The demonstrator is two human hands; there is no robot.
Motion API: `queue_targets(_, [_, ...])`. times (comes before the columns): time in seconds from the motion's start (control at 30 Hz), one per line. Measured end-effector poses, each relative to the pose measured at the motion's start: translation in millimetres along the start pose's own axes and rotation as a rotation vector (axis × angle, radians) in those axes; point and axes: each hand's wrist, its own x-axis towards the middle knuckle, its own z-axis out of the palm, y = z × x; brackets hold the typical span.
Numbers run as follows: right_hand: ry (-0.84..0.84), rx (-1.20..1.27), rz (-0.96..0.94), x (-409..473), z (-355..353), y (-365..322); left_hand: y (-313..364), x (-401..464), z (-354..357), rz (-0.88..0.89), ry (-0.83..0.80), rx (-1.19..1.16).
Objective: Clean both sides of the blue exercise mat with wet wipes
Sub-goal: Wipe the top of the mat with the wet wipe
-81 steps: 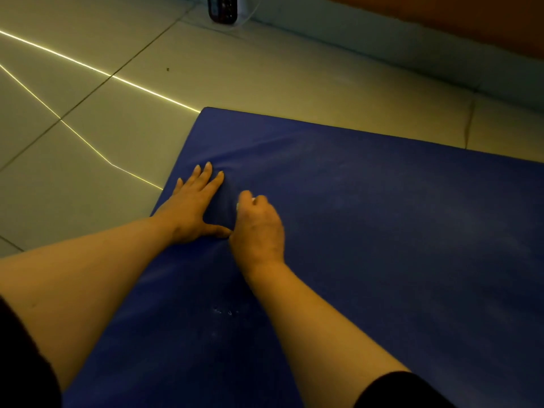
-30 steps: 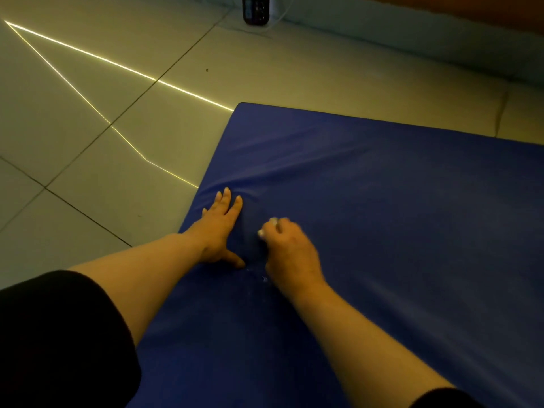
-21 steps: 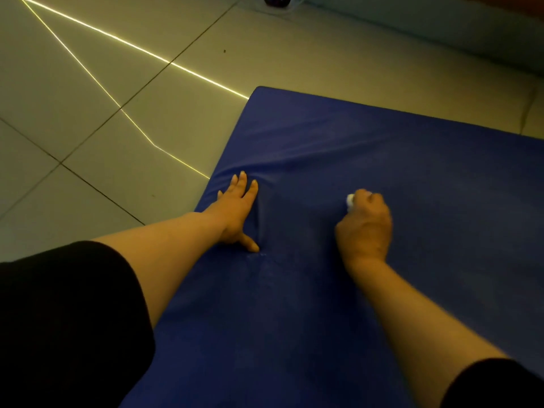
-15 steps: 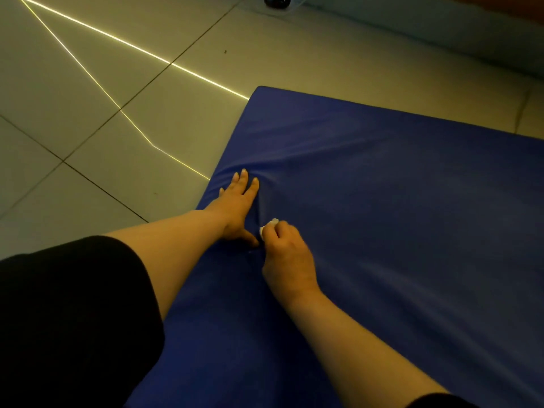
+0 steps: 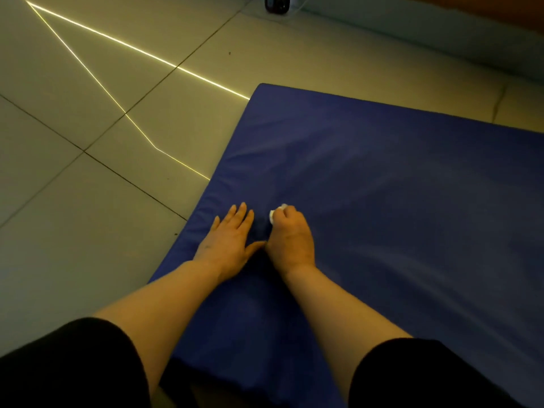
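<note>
Black sleeves (image 5: 73,363) nearest. Left hand (image 5: 228,241) flat, fingers straight, pinning blue exercise mat (image 5: 397,216) on tiled floor (image 5: 88,201). Right hand (image 5: 290,240) curled, grip closed on balled wet wipe (image 5: 275,214). Step: scrubbing top side near left edge. Next, probably: wiping outward, later flipping mat.

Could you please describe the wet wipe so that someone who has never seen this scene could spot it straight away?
Start at the big blue mat lying on the tiled floor and go to its near left part, where two hands rest side by side. The wet wipe is the small white wad poking out beyond the fingers of the right hand; the flat left hand holds nothing.
</note>
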Motion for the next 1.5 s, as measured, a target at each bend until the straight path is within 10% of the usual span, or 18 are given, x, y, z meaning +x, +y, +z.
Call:
queue_targets(0.3, [0.138, -0.030, 0.425, -0.3, -57.1, 61.8, 6.1, -24.1, 0.7, -0.053, -0.093, 0.070])
queue_targets(0.53, [-0.065, 0.044, 0.077, -30.4, -14.4, -10.2, 12.0, -23.9, 5.5, -0.110, -0.094, 0.023])
queue_targets(0.83, [0.132, -0.027, 0.468, -21.1, -47.6, 39.6, 12.4, -30.6, 6.7, -0.098, -0.111, 0.070])
queue_targets(1.07, [-0.100, 0.042, 0.051, -48.8, -10.3, -19.5, 14.2, -38.0, 10.3, -0.098, -0.125, 0.028])
queue_targets(1.33, [0.026, -0.040, 0.473, -44.9, -55.6, 38.4, 7.1, -55.7, 12.3, -0.065, -0.129, 0.057])
queue_targets(1.5, [-0.098, 0.014, 0.140, -72.8, -18.7, -30.8, 17.3, -70.7, 24.6, -0.114, -0.070, 0.006])
